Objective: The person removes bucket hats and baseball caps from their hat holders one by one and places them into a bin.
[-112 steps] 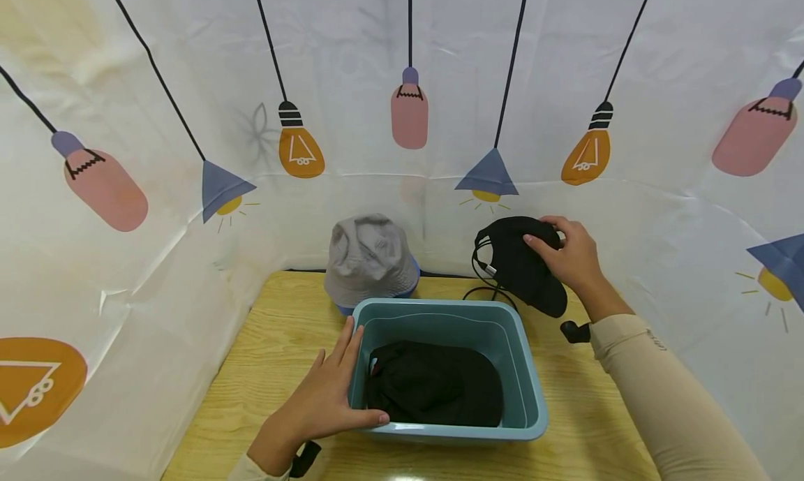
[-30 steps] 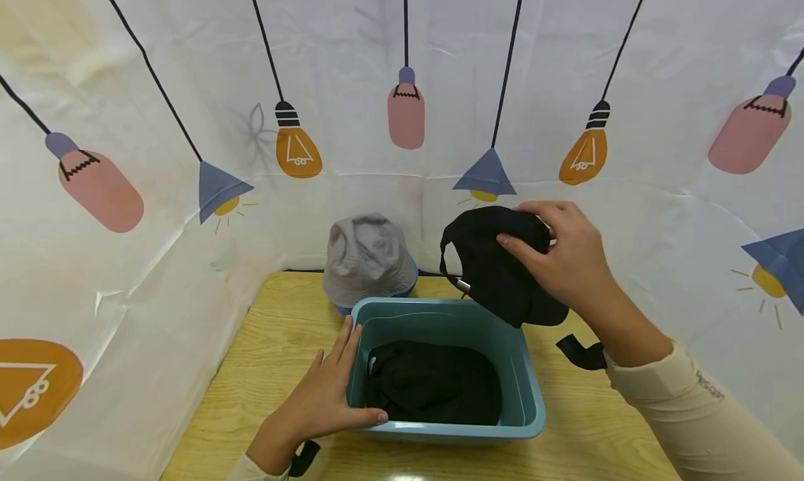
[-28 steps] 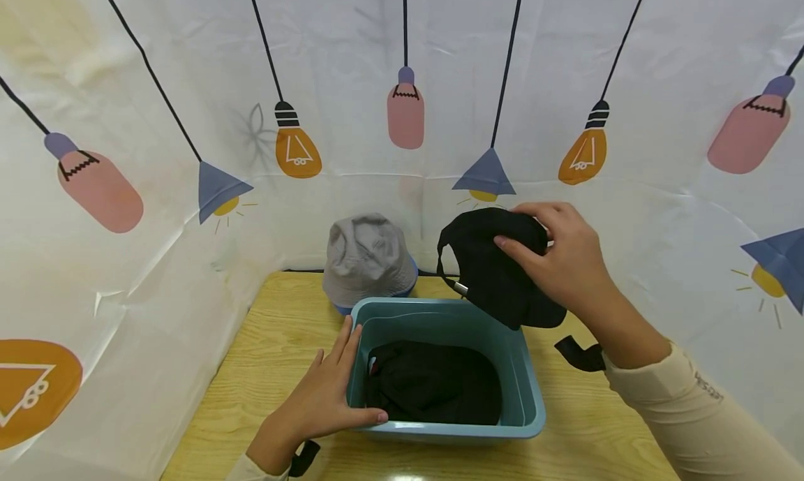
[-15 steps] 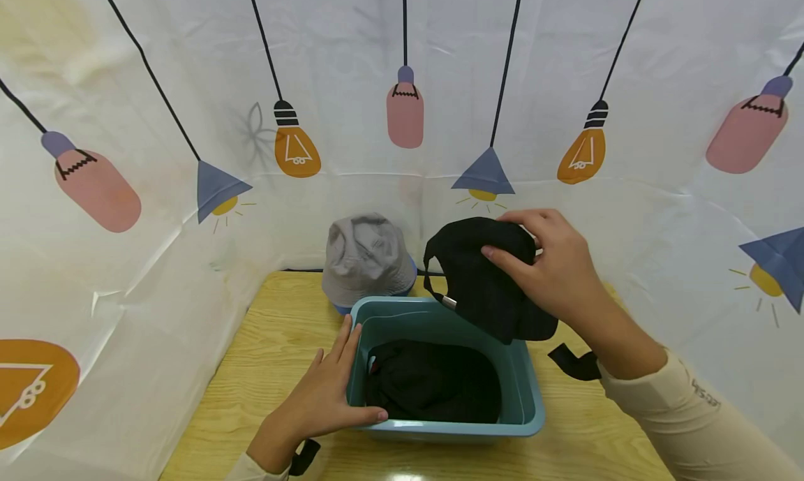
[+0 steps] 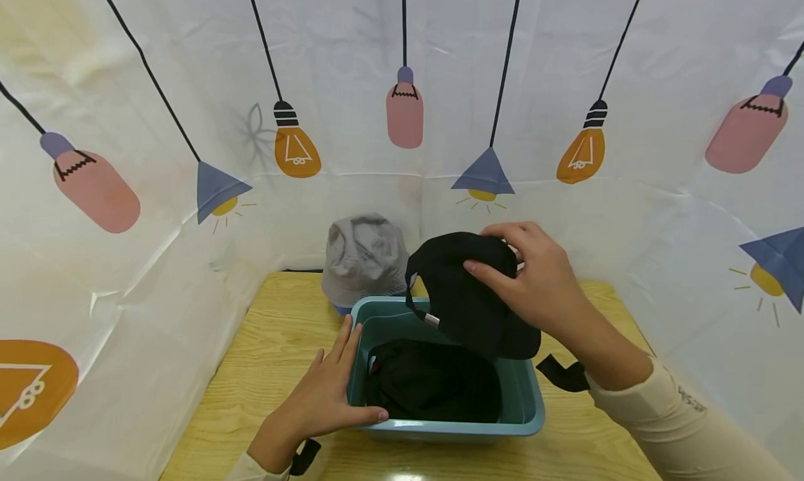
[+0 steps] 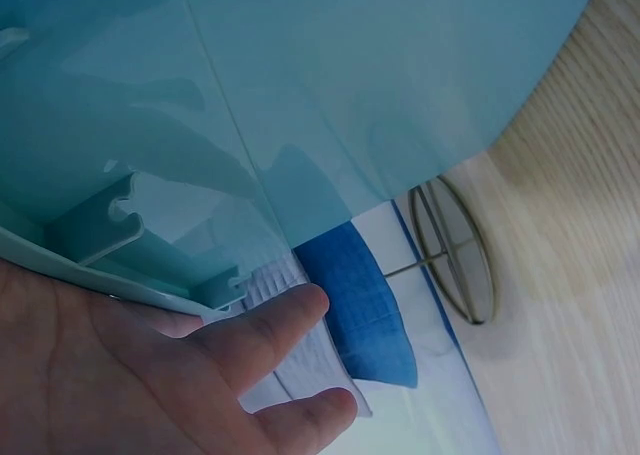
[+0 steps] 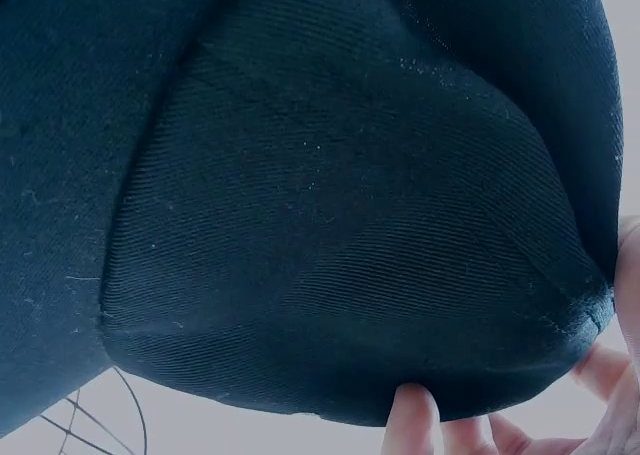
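My right hand (image 5: pixel 540 285) pinches a black baseball cap (image 5: pixel 477 320) by its crown, thumb on the near side. The cap hangs tilted over the back right of a teal plastic basin (image 5: pixel 537 397), its strap opening to the left and brim down right. In the right wrist view the cap's dark twill (image 7: pixel 330 205) fills most of the picture, with fingertips at its lower edge. Another black cap (image 5: pixel 433 387) lies inside the basin. My left hand (image 5: pixel 320 397) rests on the basin's left front corner, fingers straight along the side and thumb on the front rim.
A grey bucket hat (image 5: pixel 364 254) with a blue underside stands behind the basin. In the left wrist view a round wire stand base (image 6: pixel 455 250) shows beside it. The wooden table (image 5: pixel 264 341) ends at a white printed curtain (image 5: pixel 352 62) behind and at the sides.
My right hand has lifted the black cap off the wire stand at the back right and brought it left and toward me, over the basin. The left hand stays on the rim.
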Demonstrator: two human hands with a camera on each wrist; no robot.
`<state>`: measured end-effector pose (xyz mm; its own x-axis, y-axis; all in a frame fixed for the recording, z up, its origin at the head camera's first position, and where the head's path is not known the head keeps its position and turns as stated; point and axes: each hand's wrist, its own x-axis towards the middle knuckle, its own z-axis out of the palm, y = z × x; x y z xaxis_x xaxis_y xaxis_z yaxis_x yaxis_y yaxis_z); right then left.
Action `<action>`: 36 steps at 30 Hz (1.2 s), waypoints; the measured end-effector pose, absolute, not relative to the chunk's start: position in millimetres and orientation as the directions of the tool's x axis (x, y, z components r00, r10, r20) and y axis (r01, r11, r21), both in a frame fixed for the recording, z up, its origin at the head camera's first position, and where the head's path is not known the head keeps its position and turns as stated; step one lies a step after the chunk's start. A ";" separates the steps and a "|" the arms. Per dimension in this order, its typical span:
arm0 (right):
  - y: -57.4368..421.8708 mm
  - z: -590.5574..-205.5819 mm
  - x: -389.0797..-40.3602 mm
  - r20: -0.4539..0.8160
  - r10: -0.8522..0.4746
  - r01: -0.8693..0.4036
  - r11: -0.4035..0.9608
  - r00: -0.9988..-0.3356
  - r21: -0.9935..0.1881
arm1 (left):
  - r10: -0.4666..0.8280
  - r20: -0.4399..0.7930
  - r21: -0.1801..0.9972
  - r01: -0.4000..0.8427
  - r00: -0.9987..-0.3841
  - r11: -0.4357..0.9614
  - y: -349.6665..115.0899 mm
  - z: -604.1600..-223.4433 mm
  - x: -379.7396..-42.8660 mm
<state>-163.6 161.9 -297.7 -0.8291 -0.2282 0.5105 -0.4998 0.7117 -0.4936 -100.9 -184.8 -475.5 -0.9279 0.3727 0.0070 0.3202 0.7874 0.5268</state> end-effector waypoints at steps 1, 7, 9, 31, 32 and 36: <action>160.7 -298.4 -163.1 0.506 -0.232 -0.500 0.709 -0.831 -0.497 | 0.371 0.008 0.527 0.319 -0.929 0.788 -184.7 -475.7 -101.0; 154.6 -302.1 -160.8 0.489 -0.251 -0.506 0.698 -0.836 -0.507 | 0.366 0.008 0.530 0.314 -0.931 0.787 -184.0 -475.6 -101.6; 152.9 -303.2 -160.2 0.480 -0.257 -0.506 0.693 -0.839 -0.513 | 0.365 0.009 0.531 0.314 -0.931 0.787 -184.0 -475.5 -101.6; 138.5 -321.0 -154.3 0.395 -0.348 -0.514 0.712 -0.850 -0.479 | 0.372 0.025 0.540 0.326 -0.928 0.776 -184.1 -475.9 -101.0; 137.8 -322.3 -154.3 0.386 -0.351 -0.511 0.714 -0.853 -0.479 | 0.373 0.024 0.542 0.325 -0.928 0.775 -184.1 -475.8 -100.9; 135.1 -328.8 -154.3 0.346 -0.357 -0.491 0.728 -0.867 -0.479 | 0.373 0.018 0.543 0.323 -0.927 0.775 -183.8 -475.4 -100.5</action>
<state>-154.3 135.1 -328.8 -0.8675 -0.3574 0.3460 -0.4909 0.7275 -0.4793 -100.5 -183.8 -475.4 -0.9275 0.3734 0.0183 0.3229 0.7752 0.5429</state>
